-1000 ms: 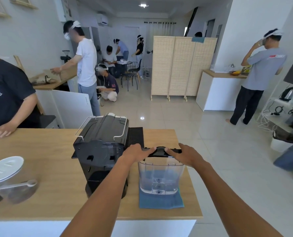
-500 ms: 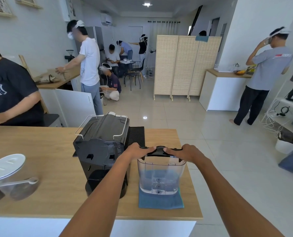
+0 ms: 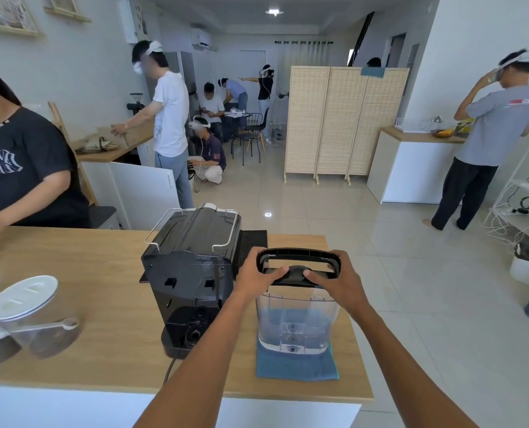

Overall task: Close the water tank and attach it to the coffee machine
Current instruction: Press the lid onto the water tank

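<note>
A clear plastic water tank (image 3: 295,325) stands upright on a blue cloth (image 3: 297,366) near the counter's right end. Its black lid (image 3: 298,264) sits at the tank's top, tilted up so its frame faces me. My left hand (image 3: 257,278) grips the lid's left side and my right hand (image 3: 338,284) grips its right side, thumbs on the lid's front tab. The black coffee machine (image 3: 192,273) stands just left of the tank, its back toward me, a few centimetres from my left hand.
Two clear jars with white lids (image 3: 25,319) and a scoop stand at the counter's left. A person in a black shirt (image 3: 25,168) works at the far left edge. A black mat (image 3: 252,242) lies behind the machine. The wooden counter (image 3: 102,304) ends just right of the tank.
The lid has tipped up from lying flat on the tank to an open, raised angle, with both hands still on it. The camera view has shifted slightly.
</note>
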A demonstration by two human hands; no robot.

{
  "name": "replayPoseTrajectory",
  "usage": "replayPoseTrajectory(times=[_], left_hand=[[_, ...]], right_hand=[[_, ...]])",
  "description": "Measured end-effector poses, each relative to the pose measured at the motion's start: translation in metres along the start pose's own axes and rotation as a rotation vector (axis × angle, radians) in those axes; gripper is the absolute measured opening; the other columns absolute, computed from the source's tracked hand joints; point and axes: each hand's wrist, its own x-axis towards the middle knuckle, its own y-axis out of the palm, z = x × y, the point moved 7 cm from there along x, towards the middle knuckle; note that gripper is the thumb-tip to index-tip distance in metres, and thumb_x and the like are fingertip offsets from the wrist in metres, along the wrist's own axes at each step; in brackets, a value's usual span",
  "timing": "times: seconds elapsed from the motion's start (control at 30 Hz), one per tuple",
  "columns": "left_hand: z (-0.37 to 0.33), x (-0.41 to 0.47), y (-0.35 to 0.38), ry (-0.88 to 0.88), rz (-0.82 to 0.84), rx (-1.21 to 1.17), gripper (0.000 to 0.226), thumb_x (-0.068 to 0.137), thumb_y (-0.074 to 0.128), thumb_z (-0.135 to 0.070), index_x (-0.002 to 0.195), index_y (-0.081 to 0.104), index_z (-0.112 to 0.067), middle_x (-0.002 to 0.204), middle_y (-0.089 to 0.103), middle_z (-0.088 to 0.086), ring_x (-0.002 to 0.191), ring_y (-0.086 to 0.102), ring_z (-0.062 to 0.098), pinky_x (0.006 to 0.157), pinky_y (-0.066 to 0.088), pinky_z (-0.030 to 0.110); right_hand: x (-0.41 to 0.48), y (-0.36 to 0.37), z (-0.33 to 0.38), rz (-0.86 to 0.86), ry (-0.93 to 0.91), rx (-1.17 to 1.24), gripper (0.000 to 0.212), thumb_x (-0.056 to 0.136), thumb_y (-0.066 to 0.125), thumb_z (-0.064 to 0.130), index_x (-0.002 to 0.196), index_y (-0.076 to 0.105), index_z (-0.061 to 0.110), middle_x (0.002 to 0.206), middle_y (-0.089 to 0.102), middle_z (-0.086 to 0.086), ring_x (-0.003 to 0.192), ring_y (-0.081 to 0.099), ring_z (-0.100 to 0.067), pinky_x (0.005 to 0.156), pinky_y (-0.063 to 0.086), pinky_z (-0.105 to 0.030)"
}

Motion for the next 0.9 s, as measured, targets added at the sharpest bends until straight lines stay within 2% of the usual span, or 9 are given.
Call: replayPoseTrajectory(times=[0.07,0.13,0.2,0.3,0.43,0.6,0.7,0.8,0.9], left_hand=[[-0.002,-0.001,0.003,0.027,-0.010,0.005,0.054,0.079,0.083,-0.034,0.123,0.055,-0.023,0.113,0.064,-0.012,0.112,0.058,0.009,0.096,0.049,0.033],[-0.007,-0.005,0.006,0.075,-0.040,-0.008,0.053,0.082,0.082,-0.030,0.127,0.055,-0.022,0.112,0.061,-0.018,0.110,0.057,0.003,0.097,0.045,0.024],[-0.010,-0.009,0.007,0.129,-0.099,-0.018,0.051,0.081,0.082,-0.027,0.125,0.056,-0.021,0.109,0.060,-0.023,0.103,0.055,-0.012,0.089,0.042,0.008],[-0.012,-0.011,0.006,0.166,-0.142,-0.051,0.046,0.080,0.084,-0.024,0.118,0.060,-0.020,0.106,0.063,-0.022,0.097,0.055,-0.021,0.081,0.040,0.001],[-0.013,-0.012,0.007,0.183,-0.156,-0.075,0.043,0.076,0.087,-0.024,0.111,0.062,-0.021,0.104,0.066,-0.018,0.096,0.057,-0.015,0.079,0.041,0.003],[-0.017,-0.019,0.007,0.110,-0.211,-0.194,0.029,0.080,0.081,-0.043,0.102,0.069,-0.030,0.099,0.070,-0.020,0.095,0.059,-0.013,0.077,0.042,0.007],[-0.020,-0.023,0.005,0.063,-0.268,-0.214,0.022,0.087,0.070,-0.049,0.096,0.072,-0.029,0.095,0.071,-0.017,0.091,0.061,-0.008,0.077,0.040,0.012],[-0.020,-0.023,0.003,0.024,-0.300,-0.249,0.021,0.091,0.067,-0.047,0.090,0.074,-0.028,0.090,0.072,-0.013,0.087,0.061,-0.003,0.071,0.040,0.011],[-0.017,-0.022,0.003,-0.021,-0.304,-0.317,0.019,0.089,0.069,-0.042,0.097,0.078,-0.027,0.096,0.074,-0.013,0.096,0.064,0.004,0.082,0.045,0.021]], right_hand=[[-0.001,0.000,0.005,-0.015,-0.034,0.014,0.073,0.071,0.088,0.042,0.131,0.051,0.022,0.123,0.065,0.007,0.112,0.060,-0.011,0.089,0.046,-0.022],[-0.003,0.000,0.006,-0.030,-0.047,0.035,0.072,0.070,0.089,0.040,0.130,0.054,0.023,0.123,0.066,0.008,0.112,0.061,-0.011,0.091,0.047,-0.023],[-0.003,0.000,0.006,-0.044,-0.048,0.070,0.070,0.068,0.091,0.037,0.128,0.056,0.023,0.122,0.067,0.009,0.112,0.062,-0.009,0.093,0.048,-0.025],[-0.003,-0.001,0.005,-0.065,-0.033,0.112,0.070,0.065,0.094,0.033,0.124,0.057,0.022,0.117,0.068,0.011,0.110,0.063,-0.005,0.090,0.049,-0.023],[-0.003,0.000,0.008,-0.066,-0.009,0.126,0.066,0.066,0.094,0.032,0.118,0.055,0.019,0.107,0.066,0.014,0.101,0.062,-0.001,0.074,0.046,-0.015],[-0.008,-0.001,0.009,-0.095,-0.006,0.179,0.060,0.069,0.091,0.036,0.116,0.059,0.020,0.107,0.068,0.012,0.099,0.062,0.001,0.075,0.046,-0.015],[-0.012,-0.003,0.010,-0.158,0.019,0.239,0.038,0.082,0.075,0.052,0.104,0.065,0.023,0.095,0.068,0.012,0.090,0.064,-0.009,0.075,0.046,-0.022],[-0.013,-0.004,0.013,-0.214,0.033,0.287,0.035,0.094,0.057,0.055,0.086,0.068,0.022,0.078,0.063,0.009,0.079,0.058,-0.012,0.071,0.044,-0.024],[-0.012,-0.005,0.016,-0.246,0.040,0.296,0.031,0.097,0.059,0.046,0.095,0.075,0.020,0.090,0.072,0.007,0.091,0.064,-0.014,0.075,0.046,-0.020]])
